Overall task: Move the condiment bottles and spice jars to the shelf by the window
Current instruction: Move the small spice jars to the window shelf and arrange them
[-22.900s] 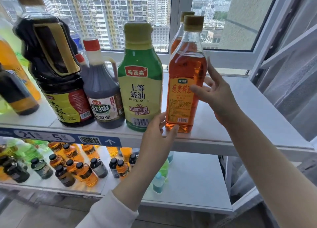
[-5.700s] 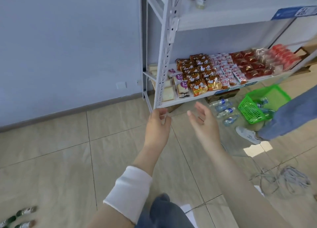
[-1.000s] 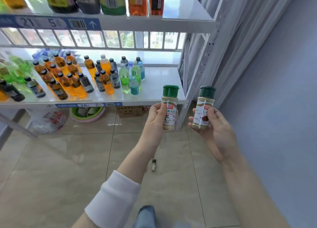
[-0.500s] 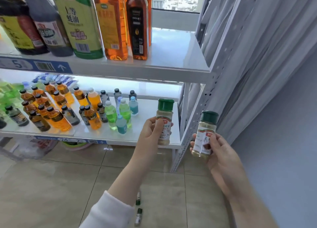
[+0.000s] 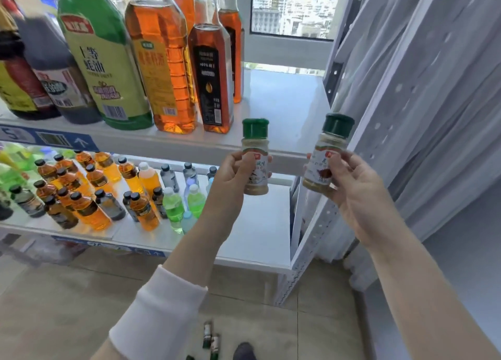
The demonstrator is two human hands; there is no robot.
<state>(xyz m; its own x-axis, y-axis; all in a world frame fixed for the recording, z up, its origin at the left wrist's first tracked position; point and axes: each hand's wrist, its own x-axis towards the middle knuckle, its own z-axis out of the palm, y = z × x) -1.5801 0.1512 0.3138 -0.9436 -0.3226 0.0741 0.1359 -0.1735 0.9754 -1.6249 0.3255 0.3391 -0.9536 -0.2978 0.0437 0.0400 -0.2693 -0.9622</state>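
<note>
- head view: the left hand point(image 5: 230, 175) is wrapped around a spice jar point(image 5: 255, 156) with a green cap, thumb across its label; red logo and dark script on the label are too blurred to read.
- the right hand point(image 5: 352, 183) grips a second jar point(image 5: 326, 153), also green-capped and tilted slightly to the right; its white label carries a red logo and a reddish-brown picture, the writing unreadable.
- both jars hold pale powder and are held in the air just in front of the top shelf point(image 5: 284, 110), at its bare right end by the window point(image 5: 292, 7); neither touches it.
- on that shelf, left of the jars, bottles stand in a row: a green oyster sauce bottle point(image 5: 104, 61) with chinese "上等蚝油" and a barcode, an amber bottle point(image 5: 162, 61) with a yellow label, and an oil bottle point(image 5: 211, 75) whose black label shows "100%".
- further left stand a dark vinegar bottle point(image 5: 59, 83) and a dark bottle with a red and yellow label point(image 5: 16, 83), both blurred.
- a blue shelf tag point(image 5: 48, 140) shows a "5", a barcode and an arrow.
- the lower shelf point(image 5: 257, 224) holds small orange, green, dark and clear drinks point(image 5: 113, 191).
- a few small bottles point(image 5: 211, 340) lie on the floor.
</note>
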